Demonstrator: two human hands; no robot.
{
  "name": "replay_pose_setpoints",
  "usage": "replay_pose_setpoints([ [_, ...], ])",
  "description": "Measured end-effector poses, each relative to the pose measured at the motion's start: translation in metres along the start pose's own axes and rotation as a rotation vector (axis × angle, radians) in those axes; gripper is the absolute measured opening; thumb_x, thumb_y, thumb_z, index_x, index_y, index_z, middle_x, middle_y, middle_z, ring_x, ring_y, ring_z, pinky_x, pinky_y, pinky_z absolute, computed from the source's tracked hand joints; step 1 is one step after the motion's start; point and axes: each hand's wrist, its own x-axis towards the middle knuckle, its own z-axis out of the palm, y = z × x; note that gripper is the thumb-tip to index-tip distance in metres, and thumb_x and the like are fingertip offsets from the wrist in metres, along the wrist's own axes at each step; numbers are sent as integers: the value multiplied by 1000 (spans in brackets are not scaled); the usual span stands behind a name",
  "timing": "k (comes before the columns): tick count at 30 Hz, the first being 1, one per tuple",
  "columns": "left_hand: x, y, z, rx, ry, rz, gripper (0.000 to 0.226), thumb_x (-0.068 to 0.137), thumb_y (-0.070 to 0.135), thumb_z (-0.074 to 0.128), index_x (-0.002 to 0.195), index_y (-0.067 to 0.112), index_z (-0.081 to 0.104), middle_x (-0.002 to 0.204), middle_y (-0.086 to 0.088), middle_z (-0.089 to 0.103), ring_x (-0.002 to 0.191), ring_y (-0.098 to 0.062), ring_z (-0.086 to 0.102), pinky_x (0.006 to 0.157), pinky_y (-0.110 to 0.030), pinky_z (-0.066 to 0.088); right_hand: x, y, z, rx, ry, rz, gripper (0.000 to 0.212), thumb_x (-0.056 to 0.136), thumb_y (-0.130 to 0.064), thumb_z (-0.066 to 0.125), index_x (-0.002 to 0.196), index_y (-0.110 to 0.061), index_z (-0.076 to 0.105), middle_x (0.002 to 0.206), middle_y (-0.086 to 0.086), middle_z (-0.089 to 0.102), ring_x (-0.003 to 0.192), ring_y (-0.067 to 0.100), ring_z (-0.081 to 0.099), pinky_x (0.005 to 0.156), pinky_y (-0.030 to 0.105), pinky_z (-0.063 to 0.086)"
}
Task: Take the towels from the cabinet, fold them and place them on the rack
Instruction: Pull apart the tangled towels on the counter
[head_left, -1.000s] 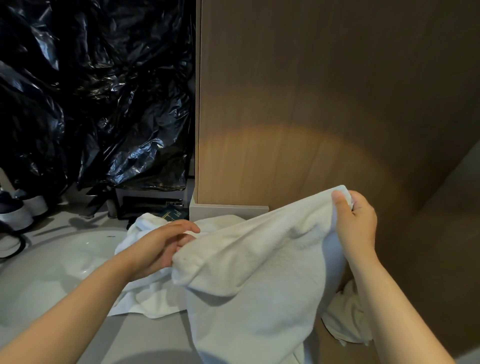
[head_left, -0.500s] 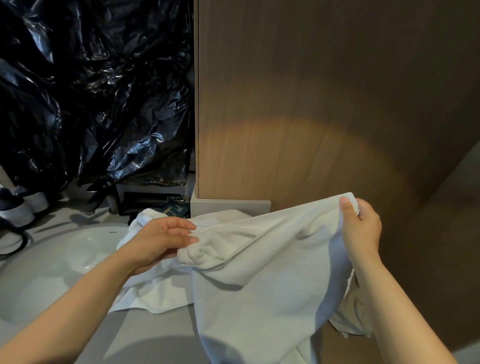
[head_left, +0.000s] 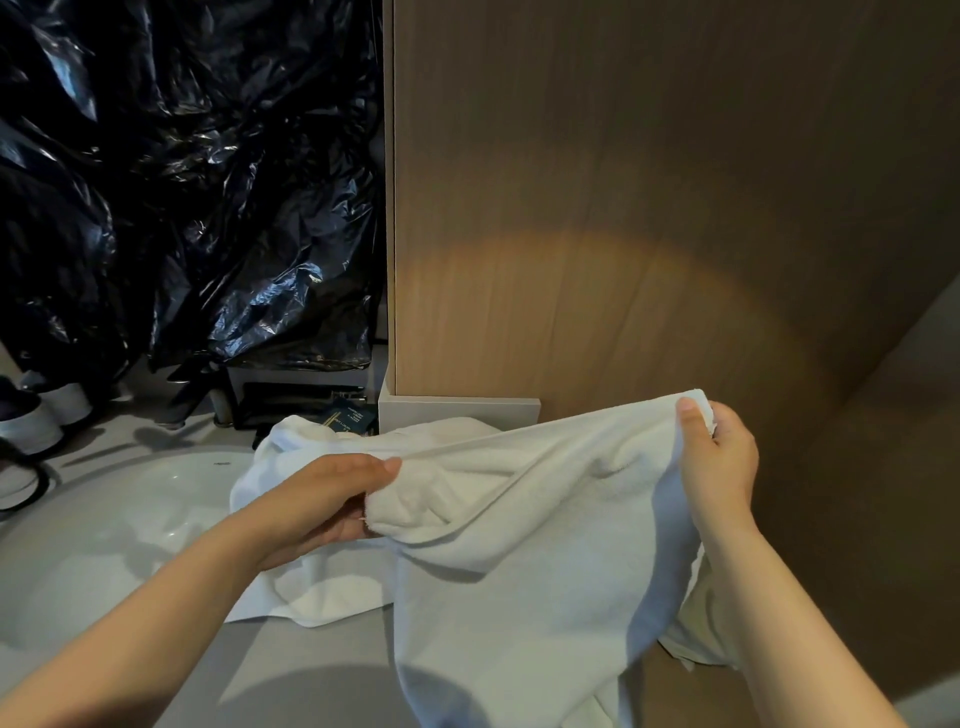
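Black plastic sheeting (head_left: 182, 182) hangs at the far left, with the white basin (head_left: 130, 499) below it, and neither comes into play. Over to the left hand (head_left: 322, 493): half a second ago its fingers lay loose across the cloth, and now they close down from above with the thumb tucked under, clamped on a bunched bit of the towel (head_left: 519, 545). Behind it a second towel (head_left: 311, 441) lies crumpled on the grey counter (head_left: 311, 665), waiting its turn.

The top hem is the real change. It sagged a second ago and now runs nearly straight from hand to hand. The towel is held up in the air and its body drops off the near edge of the view.

On the right, the right hand (head_left: 722, 462) has eased a little right and down, pinching the far corner with the thumb in front and the fingers curled behind, just in front of the wooden panel (head_left: 623, 182).

My read is that the towel is being squared up, so the first fold looks close. No rack is in view.
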Motion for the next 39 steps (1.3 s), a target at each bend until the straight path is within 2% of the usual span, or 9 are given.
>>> replay_pose_setpoints([
  [4,-8,5,-10,15,35,34,27,84,-3,65,109,7,67,102,-9,73,87,-16,71,69,-23,57,0,0,-4,-5,18,5,23,101,-32,50,97,-12,61,93,8,62,89,23,58,82,40,48],
  [9,3,21,-14,329,606,262,20,78,-11,66,78,9,70,67,-10,64,55,-16,57,57,-27,55,-1,-4,-5,63,-2,4,25,100,-34,52,96,-12,62,83,3,59,81,15,57,69,24,45],
  [12,5,40,-15,477,853,427,19,74,-6,65,68,12,68,54,-3,64,46,-13,61,57,-27,52,3,-13,-6,133,-17,17,28,100,-36,52,86,-13,62,76,7,54,74,14,52,67,27,42],
  [15,8,61,-23,447,815,420,16,77,-6,67,73,9,67,58,-5,64,47,-13,66,54,-24,54,8,-25,-8,187,-20,39,26,99,-39,52,79,-25,60,75,-3,57,73,10,54,65,22,42],
  [21,-1,85,-37,97,388,299,30,79,-14,66,63,11,70,87,-15,69,66,-18,69,56,-20,57,21,-34,-18,235,-69,96,30,97,-42,55,78,-20,61,73,4,56,70,15,52,63,23,42],
  [25,-8,90,-30,288,311,396,21,81,-5,70,78,13,79,92,-10,76,83,-19,73,66,-17,56,26,-38,-21,274,-53,148,31,97,-45,54,82,-20,63,78,1,60,73,15,56,64,24,43],
  [31,-8,77,-16,826,351,417,13,64,27,88,73,26,80,84,14,74,76,-2,68,70,-13,51,29,-40,-21,264,-19,130,26,97,-48,52,93,-25,63,85,-5,61,83,13,58,66,23,43],
  [35,-5,73,-19,826,559,521,14,66,30,87,58,28,75,72,14,72,68,1,65,62,-12,47,29,-40,-22,248,-18,100,26,97,-46,53,84,-26,63,74,-15,61,77,12,57,65,21,41],
  [39,-4,93,-28,795,714,635,12,76,34,79,67,33,72,69,11,72,65,-10,66,59,-22,52,33,-54,-29,251,-55,24,35,97,-43,55,69,-22,58,57,-11,53,67,13,50,61,23,40],
])
